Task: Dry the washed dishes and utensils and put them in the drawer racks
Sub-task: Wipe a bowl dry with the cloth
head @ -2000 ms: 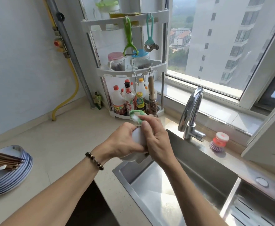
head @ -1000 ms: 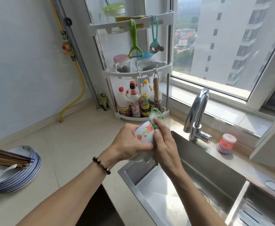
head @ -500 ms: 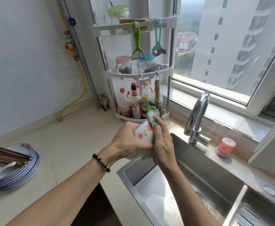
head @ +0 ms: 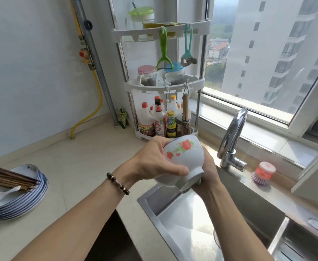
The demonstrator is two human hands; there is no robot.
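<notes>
Bowl: the white bowl with red flowers and green leaves lies tilted on its side in your hands, its foot ring turned toward you and to the right, above the near-left corner of the steel sink.
Left hand: your left hand grips the bowl from the left, thumb curled over its lower wall just beside the foot, fingers wrapped round the far side; a dark bead bracelet sits on that wrist.
Right hand: your right hand is behind and under the bowl, mostly hidden by it. It touches the bowl near the foot, but you cannot tell how its fingers lie or whether they hold anything.
Plates: a stack of blue-rimmed plates stands on the counter well to your left, with brown chopsticks and a white ceramic spoon lying on top.
Faucet: the chrome faucet rises just right of the bowl, at the sink's back edge.
Dish brush: a red-and-purple dish brush stands on the ledge right of the faucet.
Corner rack: a white three-tier corner rack stands behind the bowl, holding sauce bottles, spice jars and hanging peelers.
</notes>
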